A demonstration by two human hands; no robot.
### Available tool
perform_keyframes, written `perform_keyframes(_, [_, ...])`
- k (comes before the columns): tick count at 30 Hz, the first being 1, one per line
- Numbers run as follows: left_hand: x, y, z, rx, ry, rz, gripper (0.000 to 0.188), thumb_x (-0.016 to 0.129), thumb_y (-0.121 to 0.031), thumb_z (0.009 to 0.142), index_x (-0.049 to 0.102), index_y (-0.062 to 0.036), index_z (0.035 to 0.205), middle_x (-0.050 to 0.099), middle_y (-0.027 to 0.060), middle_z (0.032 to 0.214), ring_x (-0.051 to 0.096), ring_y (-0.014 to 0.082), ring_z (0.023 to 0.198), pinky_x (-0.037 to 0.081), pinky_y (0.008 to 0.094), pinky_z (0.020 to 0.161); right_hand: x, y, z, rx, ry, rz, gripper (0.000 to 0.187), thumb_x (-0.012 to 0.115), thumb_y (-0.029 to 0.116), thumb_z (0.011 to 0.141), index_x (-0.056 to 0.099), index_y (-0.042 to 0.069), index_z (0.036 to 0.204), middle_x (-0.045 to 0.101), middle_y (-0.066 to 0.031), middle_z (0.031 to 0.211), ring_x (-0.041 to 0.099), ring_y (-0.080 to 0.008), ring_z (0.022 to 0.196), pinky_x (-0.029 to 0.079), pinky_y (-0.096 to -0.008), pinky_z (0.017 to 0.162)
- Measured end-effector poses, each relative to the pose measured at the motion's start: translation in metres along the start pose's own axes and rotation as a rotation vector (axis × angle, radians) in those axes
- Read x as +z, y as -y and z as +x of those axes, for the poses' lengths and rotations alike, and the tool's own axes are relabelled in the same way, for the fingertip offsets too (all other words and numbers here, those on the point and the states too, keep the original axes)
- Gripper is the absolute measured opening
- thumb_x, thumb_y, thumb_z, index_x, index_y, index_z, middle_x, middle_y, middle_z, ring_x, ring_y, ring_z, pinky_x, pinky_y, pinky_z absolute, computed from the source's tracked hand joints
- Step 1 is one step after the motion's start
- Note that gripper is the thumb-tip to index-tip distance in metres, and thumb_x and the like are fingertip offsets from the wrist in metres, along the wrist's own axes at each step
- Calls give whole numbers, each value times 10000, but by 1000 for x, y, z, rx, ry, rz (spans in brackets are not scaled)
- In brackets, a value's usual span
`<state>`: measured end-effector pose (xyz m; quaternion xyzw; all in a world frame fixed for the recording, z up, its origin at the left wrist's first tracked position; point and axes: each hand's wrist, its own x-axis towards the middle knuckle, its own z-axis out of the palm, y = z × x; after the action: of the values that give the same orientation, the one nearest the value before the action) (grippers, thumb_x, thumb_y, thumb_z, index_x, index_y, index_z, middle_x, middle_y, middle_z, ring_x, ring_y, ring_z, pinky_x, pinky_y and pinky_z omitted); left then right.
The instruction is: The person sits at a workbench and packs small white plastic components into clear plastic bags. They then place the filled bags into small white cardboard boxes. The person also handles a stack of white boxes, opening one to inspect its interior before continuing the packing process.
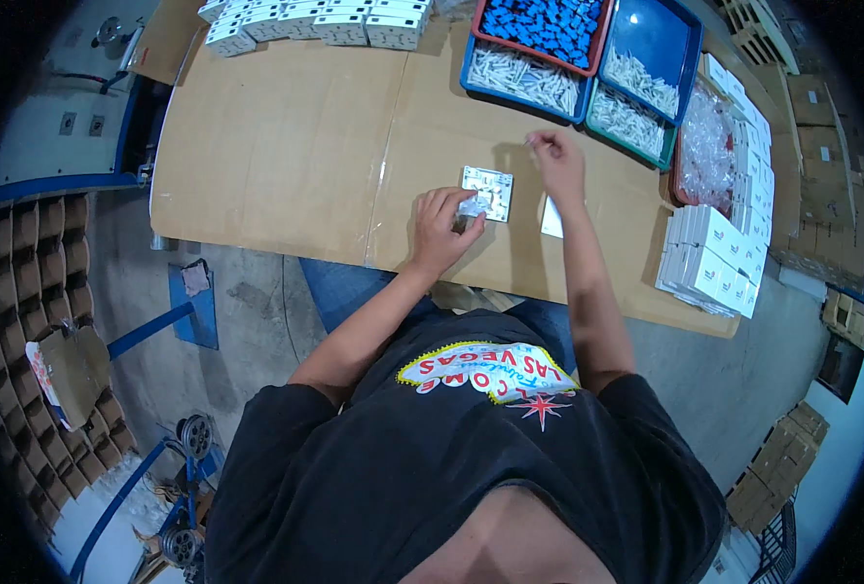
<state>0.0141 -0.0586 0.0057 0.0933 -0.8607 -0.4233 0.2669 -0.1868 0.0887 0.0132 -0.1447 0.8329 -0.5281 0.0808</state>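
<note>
A flat white square piece (496, 187) with dark marks and small details on its face lies on the cardboard-covered table. My left hand (440, 232) reaches over its left side, fingers and thumb curved around a small pale, shiny thing (472, 206) on it; the fingers partly hide that thing. To the right and farther off, my right hand (558, 164) is raised over the cardboard with its fingertips pinched together. A tiny whitish bit shows at those fingertips, too small to name. Beside my right forearm lies a white flat piece (551, 220), partly covered by the arm.
At the far right stand trays: a red tray (595, 66) of blue parts, blue trays (467, 82) and a green tray (667, 162) with white slender parts. Clear plastic bags (706, 146) fill another. White boxes (709, 258) stack at right; more white boxes (344, 24) line the far edge.
</note>
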Motion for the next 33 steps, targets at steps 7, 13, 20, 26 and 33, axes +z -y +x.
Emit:
perform_keyframes(7, [1, 5, 0, 41, 35, -12, 429, 811, -161, 761, 676, -71, 1158, 667, 101, 1118, 620, 301, 1051, 444, 419, 924, 28, 34, -103, 208, 249, 134, 127, 723, 117, 939, 741, 20, 1018, 734, -50, 834, 605, -73, 667, 485, -263, 616])
perform_keyframes(13, [2, 6, -1, 34, 21, -2, 428, 806, -193, 765, 675, -82, 1157, 663, 86, 1106, 607, 286, 1054, 435, 423, 916, 35, 34, -107, 144, 295, 164, 163, 720, 147, 955, 751, 10, 1038, 722, -39, 781, 615, -55, 669, 477, -253, 599])
perform_keyframes(20, [3, 3, 0, 14, -6, -8, 393, 815, -147, 776, 684, -73, 1140, 672, 96, 1110, 627, 291, 1047, 446, 407, 922, 17, 42, -83, 163, 237, 273, 186, 701, 154, 978, 751, -4, 1063, 759, -51, 841, 628, -47, 695, 477, -229, 610])
perform_keyframes(26, [2, 3, -2, 15, -1, 4, 372, 816, -146, 786, 690, -71, 1128, 676, 98, 1106, 626, 290, 1045, 449, 407, 918, -37, -5, -6, -21, -78, -12, 163, 686, 162, 969, 761, 28, 1024, 768, -54, 879, 678, -97, 743, 518, -265, 679])
perform_keyframes(33, [3, -2, 2, -3, 15, 35, 366, 808, -192, 794, 695, -76, 1122, 679, 83, 1088, 621, 271, 1041, 437, 405, 901, -137, -19, 127, -169, -474, -522, 204, 699, 252, 923, 761, 123, 1069, 770, -106, 980, 731, -327, 898, 556, -412, 783])
